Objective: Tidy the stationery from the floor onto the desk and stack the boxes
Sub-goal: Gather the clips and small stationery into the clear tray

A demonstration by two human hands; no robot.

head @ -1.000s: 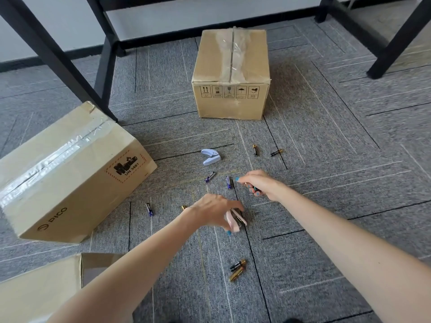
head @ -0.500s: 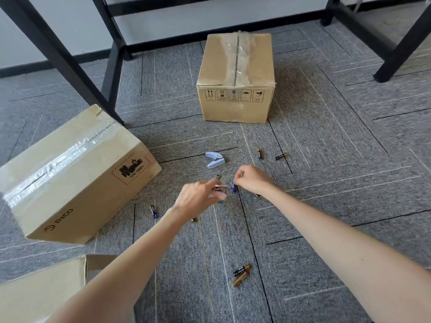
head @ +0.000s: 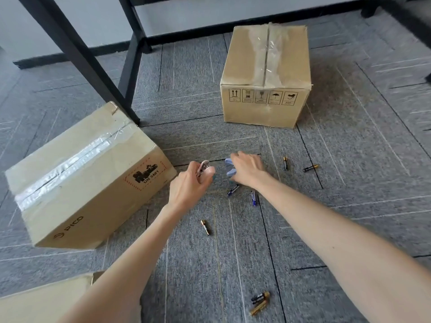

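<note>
the grey carpet-tile floor (head: 349,206) is filling the view, with black metal desk legs (head: 77,57) standing at the far left. a large brown cardboard box with clear tape and a "pico" print (head: 77,180) is lying tilted on the left, its far corner near one leg. a second taped brown cardboard box with handling symbols (head: 265,75) is sitting upright further away, well apart from the first. a corner of a third brown cardboard piece (head: 42,301) is showing at the bottom left edge.

the person is reaching both bare arms forward over the floor between the boxes. the left hand (head: 189,185) is holding a small pale pink stapler-like item (head: 206,170), with the fingers closed around it; some thin metal thing seems to be in the same grip, but it is too small to tell. the right hand (head: 248,170) is resting on a small light blue stapler-like item (head: 231,169) on the carpet, fingers curled over it, and it is not clear if they are already clamping it.

small batteries are lying scattered: two blue ones (head: 253,198) just near the right wrist, one gold and black battery (head: 205,227) below the left hand, two black and gold ones (head: 297,165) to the right, and a pair (head: 260,301) touching each other near the bottom edge.
</note>
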